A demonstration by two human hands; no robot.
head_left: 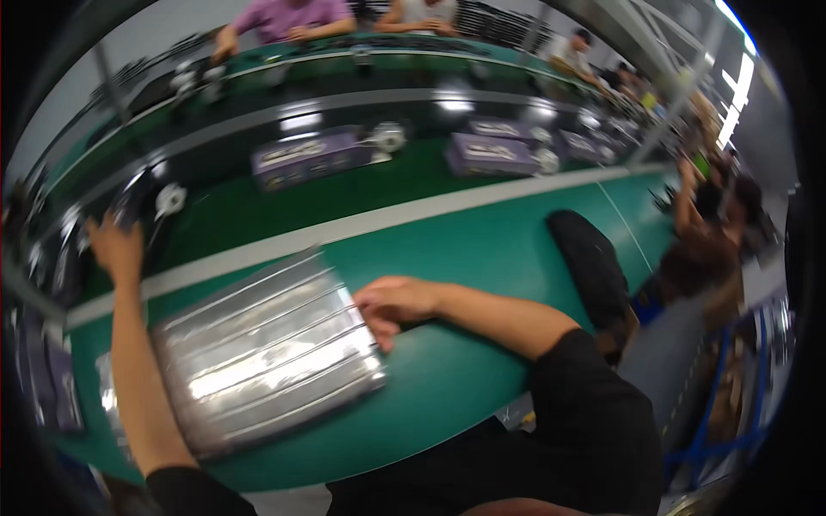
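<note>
My left hand (118,248) reaches over the far-left edge of the green worktable (465,361), its fingers spread. It is close to a dark elongated item (133,193) on the belt beyond; blur hides whether they touch. My right hand (397,301) is curled beside the right edge of a stack of clear plastic-wrapped, silvery panels (267,353). Whatever its fingers hold, if anything, is hidden. The stack lies slanted on the table, partly behind my left forearm.
Purple boxes (310,159) with white round parts (387,138) sit on the dark green belt (232,202). A black elongated object (589,258) lies at the table's right. People sit across the line and along the right; a pale rail (370,225) borders the belt.
</note>
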